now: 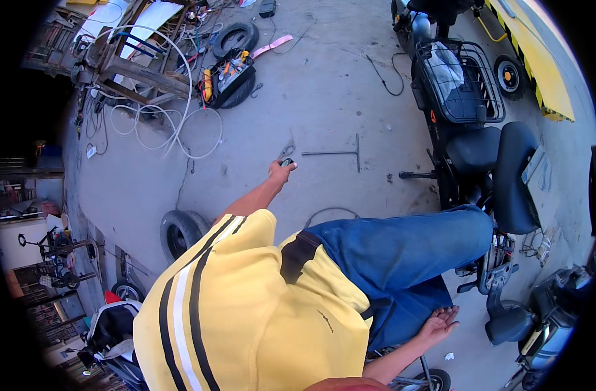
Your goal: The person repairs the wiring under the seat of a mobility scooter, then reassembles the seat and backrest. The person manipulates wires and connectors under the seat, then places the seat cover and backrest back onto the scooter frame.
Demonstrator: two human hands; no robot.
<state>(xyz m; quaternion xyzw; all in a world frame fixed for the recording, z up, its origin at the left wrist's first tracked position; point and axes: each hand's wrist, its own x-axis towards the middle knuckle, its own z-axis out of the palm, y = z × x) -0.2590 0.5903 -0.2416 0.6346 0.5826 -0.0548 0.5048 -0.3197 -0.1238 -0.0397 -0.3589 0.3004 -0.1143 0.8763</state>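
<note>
My left hand [281, 171] is stretched out over the floor, with its fingers closed around a small black object [287, 161] that looks like a key fob. A thin loop of grey cable [288, 150] shows just beyond that hand. A T-handle wrench [330, 153] lies on the concrete to the right of it. My right hand [439, 324] is palm up beside the blue jeans [402, 251], fingers extended, nothing in it.
A black electric scooter [464, 150] with a wire basket stands at the right; another vehicle [552, 319] is lower right. Tyres [179, 236] lie left of my arm. An open tool bag [232, 75], another tyre [236, 39] and a coiled pale hose [174, 133] lie at the upper left.
</note>
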